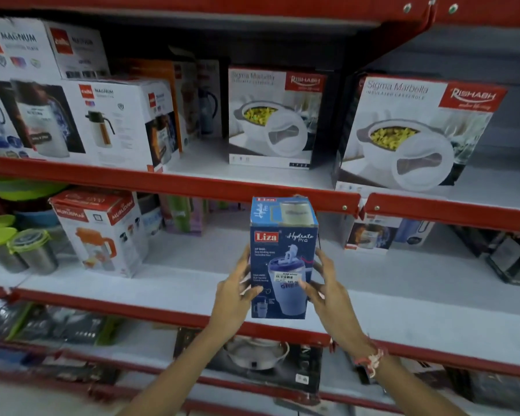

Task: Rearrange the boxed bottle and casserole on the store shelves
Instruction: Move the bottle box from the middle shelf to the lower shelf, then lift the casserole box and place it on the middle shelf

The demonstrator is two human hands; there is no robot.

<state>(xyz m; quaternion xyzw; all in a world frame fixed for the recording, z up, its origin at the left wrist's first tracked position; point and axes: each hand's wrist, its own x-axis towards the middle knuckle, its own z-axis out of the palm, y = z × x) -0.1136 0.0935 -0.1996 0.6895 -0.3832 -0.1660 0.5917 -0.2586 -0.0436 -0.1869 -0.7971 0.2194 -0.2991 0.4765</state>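
With both hands, left (236, 291) and right (327, 288), clasping the upright blue cardboard bottle box (282, 256), we keep it level (label forward) while shelving.

Both forearms are bare, without sleeves; a red-and-white thread band (370, 360) circles the right wrist.

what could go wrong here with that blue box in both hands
1. The blue bottle box is held upright only by fingertips of the left hand and right hand low on its sides; that grip could slip or let it tip.
2. Lifted higher, it might knock the red shelf edge above.
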